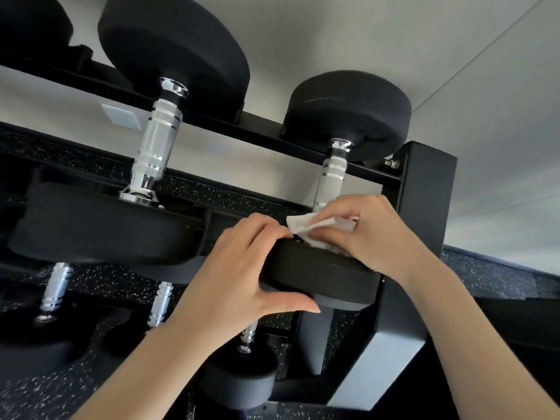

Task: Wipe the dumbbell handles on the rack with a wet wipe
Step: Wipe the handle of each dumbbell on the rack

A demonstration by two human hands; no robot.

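Right fingers [339,221] pinching wet wipe [306,230] against dumbbell handle [331,180], left fingers [260,234] gripping weight head [318,274]

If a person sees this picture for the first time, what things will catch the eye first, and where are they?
The two hands at the centre draw the eye: the right hand presses a crumpled white wet wipe on the low end of a knurled chrome dumbbell handle, while the left hand grips that dumbbell's near round black rubber head. At the upper left, a larger black dumbbell with a shiny handle rests on the black steel rack.
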